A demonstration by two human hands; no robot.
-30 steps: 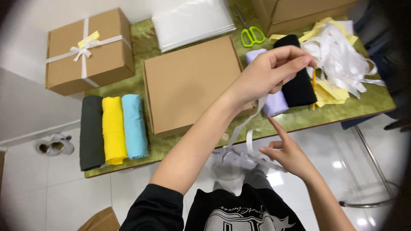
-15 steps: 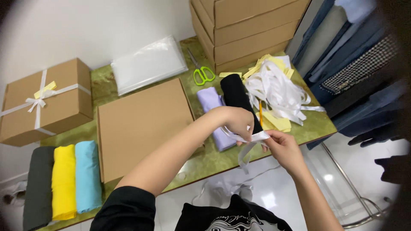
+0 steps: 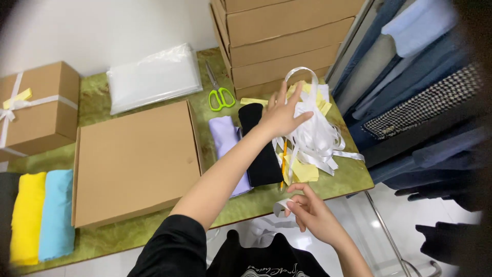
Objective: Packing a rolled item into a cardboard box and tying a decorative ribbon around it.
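Nearest me, right hand at 5 o'clock off the table edge, fingers pinching a white ribbon end. Left hand further out at 1 o'clock, fingers spread flat, resting on the ribbon pile; I see nothing gripped there. Black cloth and lilac cloth sit just at 9 o'clock of that hand. Flat box beyond them at 9. Scissors at 11, box stack at 12, far edge.

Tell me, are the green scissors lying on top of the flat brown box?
No, the green scissors lie on the green table, beside the flat brown box and apart from it.
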